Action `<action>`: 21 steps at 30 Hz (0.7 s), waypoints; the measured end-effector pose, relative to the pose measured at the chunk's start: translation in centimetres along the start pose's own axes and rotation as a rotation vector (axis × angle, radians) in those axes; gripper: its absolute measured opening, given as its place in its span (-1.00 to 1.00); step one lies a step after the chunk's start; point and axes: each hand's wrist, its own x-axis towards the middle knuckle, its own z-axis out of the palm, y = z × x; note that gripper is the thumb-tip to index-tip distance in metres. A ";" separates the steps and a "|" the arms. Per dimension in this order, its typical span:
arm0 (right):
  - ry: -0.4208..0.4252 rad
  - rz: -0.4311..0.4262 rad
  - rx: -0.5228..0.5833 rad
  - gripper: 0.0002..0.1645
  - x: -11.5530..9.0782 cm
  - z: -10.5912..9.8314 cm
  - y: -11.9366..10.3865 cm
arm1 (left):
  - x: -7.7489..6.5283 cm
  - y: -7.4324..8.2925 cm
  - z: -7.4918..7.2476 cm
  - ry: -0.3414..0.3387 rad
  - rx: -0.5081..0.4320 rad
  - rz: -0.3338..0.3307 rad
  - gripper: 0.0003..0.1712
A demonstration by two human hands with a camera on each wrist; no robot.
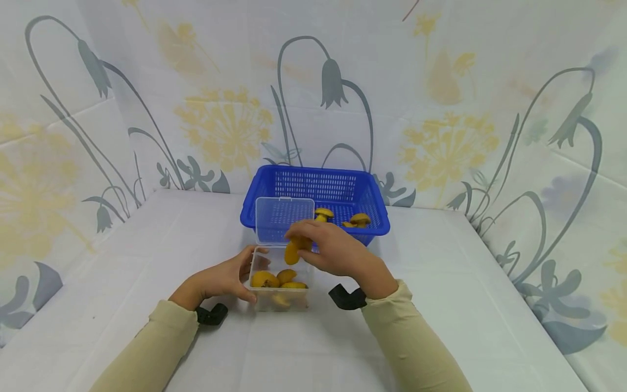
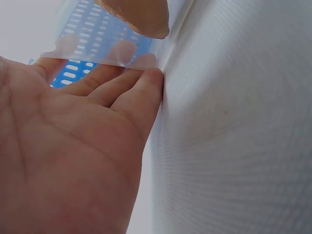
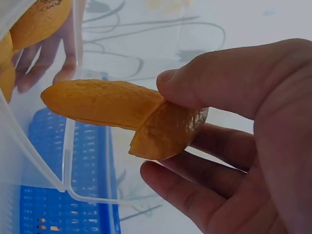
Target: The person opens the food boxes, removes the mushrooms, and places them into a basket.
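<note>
My right hand pinches a yellow-brown mushroom by its cap, between thumb and fingers, over a clear plastic box. In the right wrist view the stem points toward the box. Several mushrooms lie inside it. The box's hinged lid stands raised at the back, overlapping a blue basket. At the box's left side my left hand holds it, thumb by the front corner and fingers toward the back. The left wrist view shows those fingers against the clear wall.
Behind the box stands the blue perforated basket, with mushrooms in its right part. A white cloth covers the table, and a flower-patterned cloth hangs behind and at both sides. Each wrist wears a black strap mount.
</note>
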 end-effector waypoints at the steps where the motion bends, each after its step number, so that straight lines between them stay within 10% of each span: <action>1: 0.011 0.007 0.006 -0.63 0.0 -0.1 0.1 | 0.0 0.0 0.0 0.003 0.004 -0.001 0.21; 21: 0.264 -0.005 0.100 -0.59 -1.0 -1.9 2.7 | -0.5 0.3 -0.5 -0.002 -0.003 -0.034 0.28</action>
